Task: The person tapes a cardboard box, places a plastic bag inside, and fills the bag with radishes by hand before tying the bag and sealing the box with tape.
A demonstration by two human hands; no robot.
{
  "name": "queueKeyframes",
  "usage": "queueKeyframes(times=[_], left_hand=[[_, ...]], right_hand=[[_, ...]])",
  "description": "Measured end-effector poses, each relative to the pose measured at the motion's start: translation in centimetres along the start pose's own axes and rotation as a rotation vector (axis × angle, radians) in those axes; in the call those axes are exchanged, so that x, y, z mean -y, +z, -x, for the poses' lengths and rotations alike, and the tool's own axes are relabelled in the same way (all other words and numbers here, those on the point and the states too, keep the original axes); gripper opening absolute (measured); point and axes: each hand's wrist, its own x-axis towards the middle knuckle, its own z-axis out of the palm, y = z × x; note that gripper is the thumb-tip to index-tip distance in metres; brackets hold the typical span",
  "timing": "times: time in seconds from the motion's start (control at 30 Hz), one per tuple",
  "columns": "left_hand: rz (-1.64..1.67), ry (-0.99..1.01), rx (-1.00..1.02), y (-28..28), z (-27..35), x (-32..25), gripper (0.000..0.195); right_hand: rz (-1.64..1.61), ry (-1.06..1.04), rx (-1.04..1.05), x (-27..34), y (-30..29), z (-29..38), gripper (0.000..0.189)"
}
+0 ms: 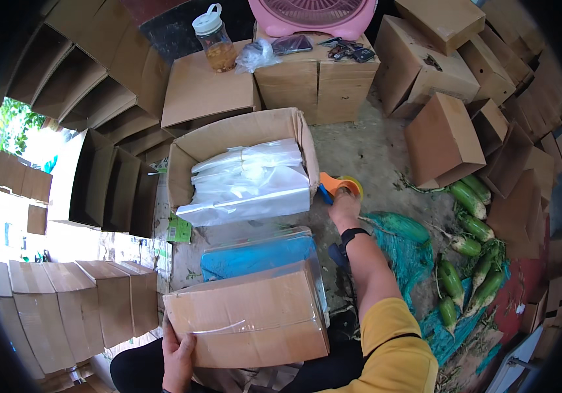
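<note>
A brown cardboard box with clear tape across its face is tilted in front of me, over a blue tray. My left hand grips its lower left corner, thumb on the front face. My right hand is around an orange tape dispenser with a blue part, on the floor at the right of an open carton; its fingertips are partly hidden. Inside that carton lie clear plastic bags bundled with a band.
Long green radishes lie on green netting at the right. Boxes line the left; more cartons stand at the right. A pink fan, keys and a lidded bottle sit on cartons behind.
</note>
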Motion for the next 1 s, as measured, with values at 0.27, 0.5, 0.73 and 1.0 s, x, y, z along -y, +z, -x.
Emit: queueKeyframes(times=[0.27,0.5,0.73,1.0], left_hand=[[0.036,-0.013,0.002,-0.1,0.1,-0.7,0.068],[0.011,0.179,0.012,-0.3,0.2,1.1,0.070],[0.013,0.318,0.118,0.2,4.8,-4.3,0.029],[0.696,0.152,0.572,1.5,9.8,-6.9,0.055]], right_hand=[[-0.550,0.109,-0.071,-3.2,-6.3,1.3,0.027],[-1.487,-0.051,0.062,-10.0,-21.1,11.0,0.026],[-1.830,-0.240,0.309,-7.8,-29.5,22.7,0.047],[-1.598,-0.419,0.527,-1.4,-32.1,29.1,0.040]])
